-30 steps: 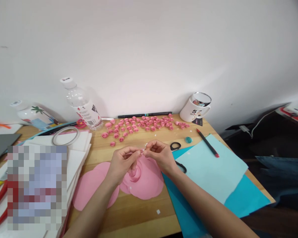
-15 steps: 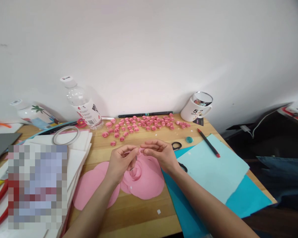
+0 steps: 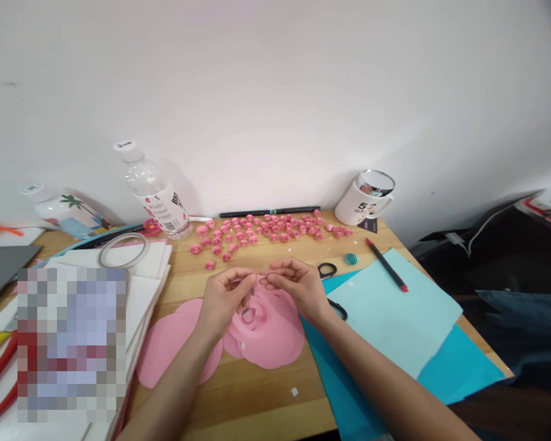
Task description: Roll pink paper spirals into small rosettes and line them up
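Observation:
Between the fingertips of both hands is a pink paper strip (image 3: 259,283), partly hidden by the fingers. My left hand (image 3: 227,300) pinches its left side, and my right hand (image 3: 298,289) pinches it from the right, the tips almost touching. A loose curl of pink paper (image 3: 248,316) hangs below them. Under the hands lie overlapping pink paper circles (image 3: 273,349), with more pink circles (image 3: 165,343) partly behind my left forearm. Several small rolled pink paper roses (image 3: 266,231) are spread across the table behind the hands.
Right of the hands lie blue paper sheets (image 3: 395,312), a red-tipped black pen (image 3: 386,264), black-handled scissors (image 3: 327,269) and a teal cap (image 3: 350,259). A white mug (image 3: 360,205) and a clear bottle (image 3: 153,190) stand by the wall. Left are stacked white sheets (image 3: 142,288) and a tape ring (image 3: 123,250).
My right fingertips have closed in toward the left ones and onto the pink paper. The view has shifted very slightly; everything on the table stays put.

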Demonstrator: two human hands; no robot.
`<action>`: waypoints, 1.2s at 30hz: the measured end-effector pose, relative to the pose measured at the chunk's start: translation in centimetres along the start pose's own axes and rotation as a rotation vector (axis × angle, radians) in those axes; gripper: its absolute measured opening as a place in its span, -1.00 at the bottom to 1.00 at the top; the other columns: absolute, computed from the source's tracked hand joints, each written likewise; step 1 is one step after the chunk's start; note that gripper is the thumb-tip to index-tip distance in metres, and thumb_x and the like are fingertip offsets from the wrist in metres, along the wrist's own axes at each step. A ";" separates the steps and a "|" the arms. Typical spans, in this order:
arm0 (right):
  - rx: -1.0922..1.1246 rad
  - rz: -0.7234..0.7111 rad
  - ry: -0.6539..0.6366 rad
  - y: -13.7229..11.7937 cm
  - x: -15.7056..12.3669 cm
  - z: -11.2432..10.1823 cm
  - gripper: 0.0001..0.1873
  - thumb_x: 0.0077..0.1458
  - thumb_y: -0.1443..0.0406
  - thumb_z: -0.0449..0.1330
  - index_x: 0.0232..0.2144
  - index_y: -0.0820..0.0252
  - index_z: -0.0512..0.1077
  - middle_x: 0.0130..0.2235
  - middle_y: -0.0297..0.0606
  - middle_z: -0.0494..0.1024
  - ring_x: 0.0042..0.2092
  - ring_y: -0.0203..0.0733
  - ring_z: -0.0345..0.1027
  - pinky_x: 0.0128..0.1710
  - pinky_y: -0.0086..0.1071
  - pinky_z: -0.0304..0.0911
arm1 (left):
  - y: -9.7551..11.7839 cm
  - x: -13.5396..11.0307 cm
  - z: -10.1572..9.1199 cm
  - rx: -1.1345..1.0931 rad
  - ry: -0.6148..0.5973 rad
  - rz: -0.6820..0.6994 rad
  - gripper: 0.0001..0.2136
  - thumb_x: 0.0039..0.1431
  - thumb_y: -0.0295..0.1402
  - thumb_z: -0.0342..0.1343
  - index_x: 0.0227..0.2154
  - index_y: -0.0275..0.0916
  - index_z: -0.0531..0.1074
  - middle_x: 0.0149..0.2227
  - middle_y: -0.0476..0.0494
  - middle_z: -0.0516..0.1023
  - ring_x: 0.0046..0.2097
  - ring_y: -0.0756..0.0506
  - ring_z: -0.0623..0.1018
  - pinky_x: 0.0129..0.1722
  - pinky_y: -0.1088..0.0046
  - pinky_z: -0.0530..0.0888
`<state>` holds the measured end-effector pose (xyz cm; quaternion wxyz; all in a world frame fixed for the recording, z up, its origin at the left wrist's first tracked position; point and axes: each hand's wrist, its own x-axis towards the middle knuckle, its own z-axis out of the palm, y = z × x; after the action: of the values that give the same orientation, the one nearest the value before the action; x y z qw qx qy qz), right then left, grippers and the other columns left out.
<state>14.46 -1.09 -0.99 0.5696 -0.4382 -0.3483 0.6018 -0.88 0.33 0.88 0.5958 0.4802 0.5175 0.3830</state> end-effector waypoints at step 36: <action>-0.021 0.024 -0.091 0.2 0.1 -0.4 -0.61 -0.43 0.33 0.45 -0.45 0.23 0.41 -0.54 -0.37 0.51 -0.50 -0.34 0.38 -0.47 -0.46 0.31 | 0.7 -1.0 0.6 0.162 -0.101 0.133 -0.74 0.07 -0.31 0.01 -0.19 -0.28 0.44 -0.71 0.11 0.34 -0.73 0.09 0.30 -0.71 0.61 0.25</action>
<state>14.74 -1.06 -1.36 0.5413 -0.4202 -0.3749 0.6244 -0.39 -0.53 1.82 0.5536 0.5788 0.4830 0.3539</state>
